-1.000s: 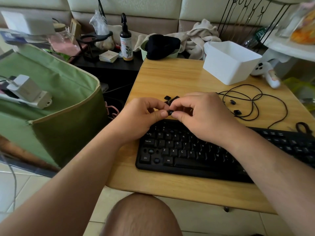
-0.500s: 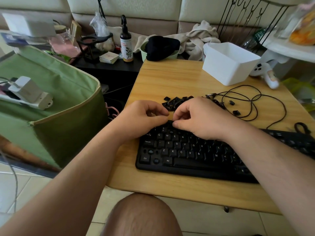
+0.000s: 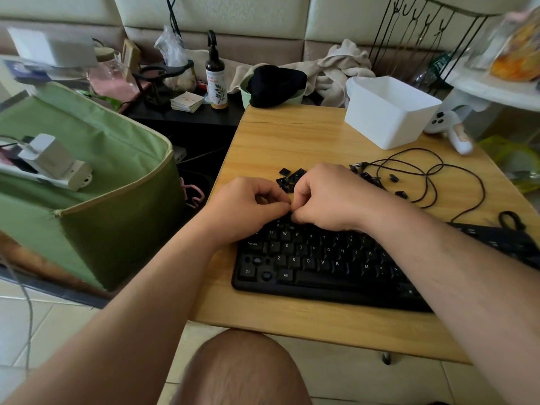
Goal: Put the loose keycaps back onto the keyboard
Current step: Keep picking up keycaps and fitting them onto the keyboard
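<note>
Over the wooden table (image 3: 292, 141), my left hand (image 3: 248, 209) and right hand (image 3: 330, 197) have dropped onto the keyboard (image 3: 321, 264), curled fingertips meeting on its top row, apparently seating a keycap I can't see.

Both hands, L (image 3: 248, 207) & R (image 3: 330, 197), fingers curled, tips meeting.

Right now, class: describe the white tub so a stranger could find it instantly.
Start at the wooden table and look to its far right corner, beyond the black keyboard and the looped black cable. There stands the white tub, the only large, plain, box-shaped container on the tabletop.
</note>
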A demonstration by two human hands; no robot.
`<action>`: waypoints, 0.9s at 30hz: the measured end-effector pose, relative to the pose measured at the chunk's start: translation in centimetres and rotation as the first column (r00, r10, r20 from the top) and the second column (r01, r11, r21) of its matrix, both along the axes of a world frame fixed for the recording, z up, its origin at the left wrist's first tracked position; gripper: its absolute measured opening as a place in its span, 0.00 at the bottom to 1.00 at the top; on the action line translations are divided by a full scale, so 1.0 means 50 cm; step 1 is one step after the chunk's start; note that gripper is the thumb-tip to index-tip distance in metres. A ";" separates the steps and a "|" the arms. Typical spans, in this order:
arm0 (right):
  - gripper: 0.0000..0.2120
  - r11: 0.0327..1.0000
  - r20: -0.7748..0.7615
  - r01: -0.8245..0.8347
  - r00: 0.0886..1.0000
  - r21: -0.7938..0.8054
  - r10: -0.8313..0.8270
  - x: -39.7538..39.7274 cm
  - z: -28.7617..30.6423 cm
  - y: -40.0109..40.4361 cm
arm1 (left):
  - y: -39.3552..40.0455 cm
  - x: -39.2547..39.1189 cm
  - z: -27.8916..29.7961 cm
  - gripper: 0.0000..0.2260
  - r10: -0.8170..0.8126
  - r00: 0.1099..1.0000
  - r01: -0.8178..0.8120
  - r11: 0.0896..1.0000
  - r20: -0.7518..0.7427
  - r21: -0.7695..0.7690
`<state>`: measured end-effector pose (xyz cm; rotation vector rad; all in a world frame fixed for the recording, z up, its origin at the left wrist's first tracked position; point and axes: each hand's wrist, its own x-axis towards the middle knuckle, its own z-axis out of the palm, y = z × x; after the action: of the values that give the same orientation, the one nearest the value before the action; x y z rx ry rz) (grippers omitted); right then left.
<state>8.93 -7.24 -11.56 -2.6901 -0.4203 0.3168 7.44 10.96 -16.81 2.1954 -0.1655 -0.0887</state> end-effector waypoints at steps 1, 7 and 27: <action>0.07 1.000 0.000 0.001 1.000 -0.002 -0.001 0.000 -0.002 0.002 | -0.003 0.000 0.001 0.02 0.009 1.000 -0.009 1.000 -0.001 0.003; 0.05 0.991 -0.035 0.024 0.999 0.133 -0.020 0.012 -0.011 -0.025 | -0.009 0.002 0.007 0.01 0.039 0.998 -0.042 0.998 -0.058 -0.042; 0.07 0.980 0.293 -0.109 0.954 0.168 0.056 0.052 -0.069 -0.043 | -0.037 0.021 0.011 0.03 0.236 0.965 -0.254 0.946 -0.110 -0.200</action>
<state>11.55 -9.38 -15.01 -2.5457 -0.6168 -0.0907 8.49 9.10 -16.25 1.9767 0.1417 -0.0232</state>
